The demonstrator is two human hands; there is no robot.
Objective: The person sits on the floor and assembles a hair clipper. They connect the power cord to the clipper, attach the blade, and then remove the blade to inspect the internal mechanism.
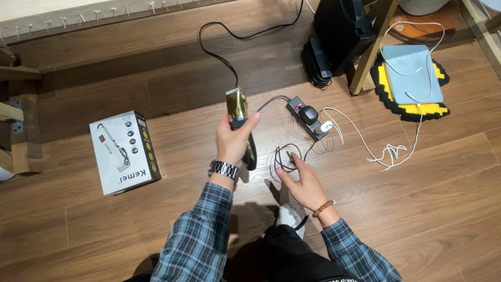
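Gold hair clipper [239,117] sits upright in our left hand [233,141], fingers wrapped tight around it, above the wooden floor [417,209]. Our right hand [302,183] pinches a thin black cord [286,156] near the black power strip [307,117]. A clipper box [124,152] lies on the floor to the left.

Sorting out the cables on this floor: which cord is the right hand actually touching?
The right hand pinches the thin black coiled cord beside the power strip; the white cables lie untouched further right.
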